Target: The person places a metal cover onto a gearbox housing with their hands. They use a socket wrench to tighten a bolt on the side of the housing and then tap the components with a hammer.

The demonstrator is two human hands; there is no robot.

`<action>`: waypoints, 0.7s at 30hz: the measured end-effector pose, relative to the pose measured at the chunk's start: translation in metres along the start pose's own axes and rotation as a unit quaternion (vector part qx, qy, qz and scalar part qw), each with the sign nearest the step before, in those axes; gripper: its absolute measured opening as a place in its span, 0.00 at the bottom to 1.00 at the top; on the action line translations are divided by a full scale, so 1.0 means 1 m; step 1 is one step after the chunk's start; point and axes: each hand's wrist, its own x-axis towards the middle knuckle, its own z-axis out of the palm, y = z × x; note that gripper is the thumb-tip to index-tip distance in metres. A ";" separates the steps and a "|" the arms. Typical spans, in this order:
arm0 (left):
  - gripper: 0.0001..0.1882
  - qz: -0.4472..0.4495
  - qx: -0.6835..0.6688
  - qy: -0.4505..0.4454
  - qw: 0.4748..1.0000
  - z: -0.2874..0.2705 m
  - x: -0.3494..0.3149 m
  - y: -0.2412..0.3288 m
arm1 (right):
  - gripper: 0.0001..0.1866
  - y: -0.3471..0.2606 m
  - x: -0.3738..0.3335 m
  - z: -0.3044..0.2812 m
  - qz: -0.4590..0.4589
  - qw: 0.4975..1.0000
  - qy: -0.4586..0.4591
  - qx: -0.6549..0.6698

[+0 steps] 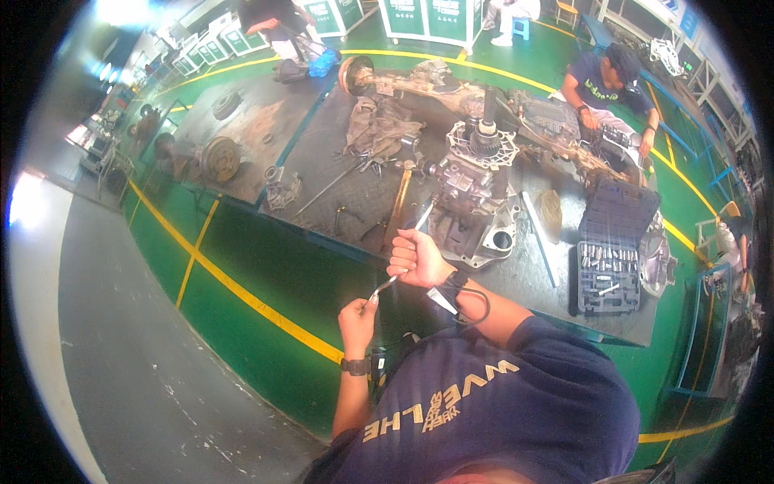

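Observation:
In front of my chest, a slim shiny metal tool (pixel 384 286) runs between my two hands; its exact kind cannot be made out. The fingers of my left hand (pixel 357 327) pinch its lower end. My right hand (pixel 418 260) is closed in a fist round its upper part. A bright narrow tip (pixel 426 214) shows just above that fist, and I cannot tell whether it belongs to the same tool. Just beyond my right hand, on the dark workbench (pixel 322 194), stands a metal gearbox (pixel 463 189) with an upright shaft and gears on top.
An open socket set case (pixel 609 278) lies at the bench's right, near a long flat metal bar (pixel 540 238). Left of the gearbox are a crumpled cloth (pixel 379 129), a long rod (pixel 329 190) and a small casting (pixel 282 187). A co-worker (pixel 609 89) handles parts at far right.

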 end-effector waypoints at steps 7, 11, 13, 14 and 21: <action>0.17 -0.015 -0.022 0.019 0.999 -0.005 0.015 -0.001 | 0.25 0.000 0.006 0.010 -0.008 1.000 -0.011 0.022; 0.15 -0.003 -0.045 0.022 0.999 -0.010 0.024 -0.003 | 0.26 0.000 0.010 0.012 -0.021 0.999 -0.017 0.040; 0.12 -0.015 -0.065 -0.006 0.998 -0.018 0.029 0.001 | 0.26 -0.002 0.015 0.015 -0.021 0.997 -0.050 0.055; 0.11 -0.058 -0.069 -0.026 0.996 -0.024 0.033 0.019 | 0.26 -0.004 0.023 0.020 -0.032 0.996 -0.049 0.069; 0.10 -0.155 -0.181 -0.086 0.967 -0.053 0.061 0.061 | 0.26 -0.013 0.036 0.028 -0.064 0.992 -0.067 0.091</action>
